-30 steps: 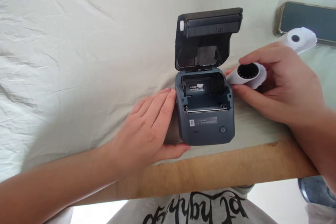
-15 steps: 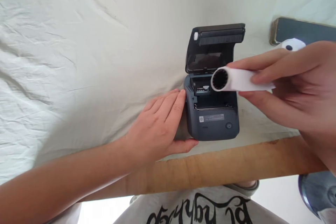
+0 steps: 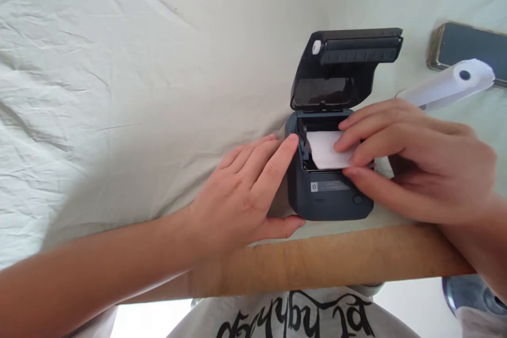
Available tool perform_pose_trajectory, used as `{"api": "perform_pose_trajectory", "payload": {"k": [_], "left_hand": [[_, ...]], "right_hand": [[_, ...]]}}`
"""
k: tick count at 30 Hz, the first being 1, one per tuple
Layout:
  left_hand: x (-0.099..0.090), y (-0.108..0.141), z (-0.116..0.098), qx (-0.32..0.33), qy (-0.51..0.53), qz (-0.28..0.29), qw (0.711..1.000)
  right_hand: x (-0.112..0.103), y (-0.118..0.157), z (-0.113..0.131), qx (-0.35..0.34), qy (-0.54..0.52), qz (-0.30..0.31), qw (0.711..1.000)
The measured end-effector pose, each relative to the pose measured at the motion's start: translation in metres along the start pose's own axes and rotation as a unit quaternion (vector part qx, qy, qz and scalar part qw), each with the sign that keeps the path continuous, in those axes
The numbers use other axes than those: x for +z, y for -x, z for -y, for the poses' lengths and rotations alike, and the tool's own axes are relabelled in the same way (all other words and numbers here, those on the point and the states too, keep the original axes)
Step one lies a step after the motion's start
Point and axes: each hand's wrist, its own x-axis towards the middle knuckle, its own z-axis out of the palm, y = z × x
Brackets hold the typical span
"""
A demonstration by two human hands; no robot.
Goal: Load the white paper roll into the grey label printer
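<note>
A small dark blue-grey label printer (image 3: 330,206) lies on the cloth with its black lid (image 3: 340,71) swung up. Inside its compartment sits a white paper roll (image 3: 327,150). My right hand (image 3: 423,163) reaches in from the right, its fingertips and thumb on the roll, covering the roll's right end. Along the printer's left side rests my left hand (image 3: 249,190), fingers stretched out, the index fingertip on the compartment's edge and the thumb at the lower left corner. It steadies against the body without wrapping round it.
Beyond my right hand lies another white paper roll (image 3: 447,84), close to a dark phone (image 3: 471,50) in a clear case. A pale wrinkled cloth (image 3: 158,90) covers the table. The wooden front edge (image 3: 317,261) runs below the printer.
My right hand has lowered the paper roll from above the printer into its open compartment. The left hand stays at the printer's side, its index finger now over the rim.
</note>
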Motion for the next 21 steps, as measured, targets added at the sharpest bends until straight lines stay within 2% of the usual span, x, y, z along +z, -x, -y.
{"api": "perform_pose_trajectory", "payload": {"k": [3,6,8,12,14,19,21], "left_hand": [[-0.002,0.002,0.001,0.0,0.026,-0.005,1.0],[-0.006,0.004,0.002,0.0,0.037,0.033,0.999],[-0.008,0.005,0.004,-0.001,0.045,0.052,0.998],[-0.009,0.006,0.007,0.022,0.057,0.059,0.996],[-0.009,0.006,0.009,0.028,0.06,0.062,0.996],[-0.01,0.006,0.009,0.027,0.068,0.071,0.995],[-0.009,0.006,0.008,0.024,0.071,0.07,0.995]], "right_hand": [[0.008,0.004,0.004,-0.024,-0.02,-0.001,1.0],[0.01,0.006,0.004,-0.035,-0.023,0.009,0.999],[0.009,0.007,0.0,-0.035,-0.023,-0.009,0.999],[0.009,0.011,-0.014,0.027,0.032,-0.124,0.991],[0.01,0.013,-0.021,0.056,0.023,-0.155,0.986],[0.015,0.013,-0.028,0.107,-0.083,-0.065,0.989],[0.017,0.013,-0.028,0.119,-0.114,-0.08,0.983]]}}
